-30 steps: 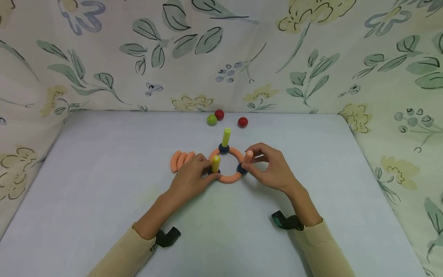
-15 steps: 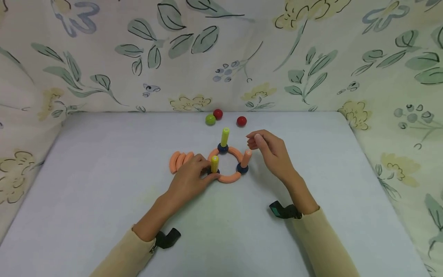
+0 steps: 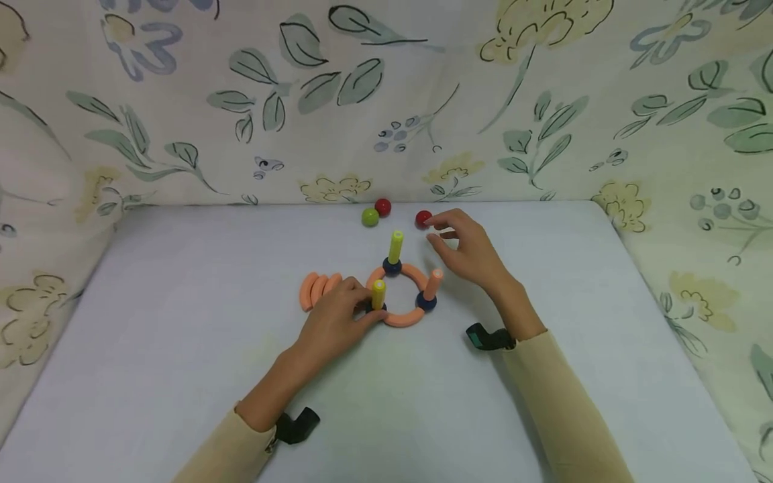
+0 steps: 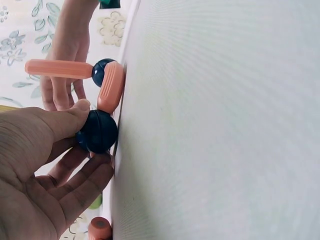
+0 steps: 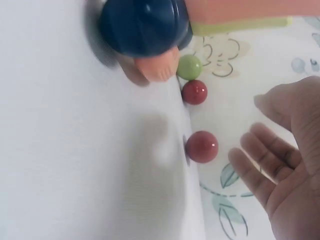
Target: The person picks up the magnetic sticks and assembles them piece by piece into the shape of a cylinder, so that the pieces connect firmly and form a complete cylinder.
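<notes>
A ring of orange curved pieces [image 3: 404, 320] joined by dark blue balls lies on the table. From the balls rise a yellow rod [image 3: 378, 295], a yellow-green rod [image 3: 395, 248] and an orange rod [image 3: 433, 285]. My left hand [image 3: 335, 318] grips the near-left blue ball [image 4: 99, 132] between thumb and fingers, at the yellow rod's foot. Beyond the orange rod, my right hand [image 3: 468, 251] holds nothing, thumb and fingers apart. Its fingertips are near a red ball [image 5: 202, 147]; the right wrist view shows a gap between them.
A green ball [image 3: 370, 217] and a second red ball [image 3: 383, 207] sit side by side at the table's back edge. Several loose orange curved pieces [image 3: 309, 290] lie left of the ring. Flowered cloth [image 3: 241, 154] hangs behind the white table [image 3: 199, 302].
My right hand has let go at the orange rod, which stays upright, and moved back toward the lone red ball, fingers parting. My left hand keeps its grip on the blue ball.
</notes>
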`<state>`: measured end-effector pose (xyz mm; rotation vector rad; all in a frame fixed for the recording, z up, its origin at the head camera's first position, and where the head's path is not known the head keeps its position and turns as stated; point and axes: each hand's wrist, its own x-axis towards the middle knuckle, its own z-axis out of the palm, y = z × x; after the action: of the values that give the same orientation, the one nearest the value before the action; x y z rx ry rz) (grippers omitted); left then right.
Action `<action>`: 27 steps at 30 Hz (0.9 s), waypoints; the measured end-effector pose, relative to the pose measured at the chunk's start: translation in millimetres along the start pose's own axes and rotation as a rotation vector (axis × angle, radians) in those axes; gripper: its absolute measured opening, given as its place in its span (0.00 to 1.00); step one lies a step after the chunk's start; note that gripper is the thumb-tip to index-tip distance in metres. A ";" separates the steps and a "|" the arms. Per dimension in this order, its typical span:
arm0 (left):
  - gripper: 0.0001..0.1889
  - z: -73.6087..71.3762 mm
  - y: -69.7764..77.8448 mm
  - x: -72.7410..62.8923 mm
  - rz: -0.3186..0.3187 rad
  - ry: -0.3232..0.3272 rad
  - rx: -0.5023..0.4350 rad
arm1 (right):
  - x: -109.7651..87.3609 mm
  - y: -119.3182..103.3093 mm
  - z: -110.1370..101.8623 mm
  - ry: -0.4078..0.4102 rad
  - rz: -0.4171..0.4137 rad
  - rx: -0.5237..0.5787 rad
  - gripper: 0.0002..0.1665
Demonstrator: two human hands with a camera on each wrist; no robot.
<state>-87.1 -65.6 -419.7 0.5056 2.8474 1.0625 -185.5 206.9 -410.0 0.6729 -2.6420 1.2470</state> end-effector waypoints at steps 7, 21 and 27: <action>0.12 -0.1 0.9 1.7 -0.018 -0.015 0.006 | 26.0 16.0 3.8 -0.016 0.041 -0.060 0.17; 0.12 -0.7 0.1 0.7 -0.013 -0.008 0.021 | 31.0 31.0 7.7 -0.008 0.124 -0.097 0.21; 0.12 0.7 -1.2 0.7 0.006 -0.003 0.015 | 29.8 31.9 13.8 -0.079 0.147 -0.129 0.25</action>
<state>-88.0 -65.8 -421.0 0.5174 2.8551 1.0414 -225.6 204.1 -431.9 0.5268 -2.8532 1.0935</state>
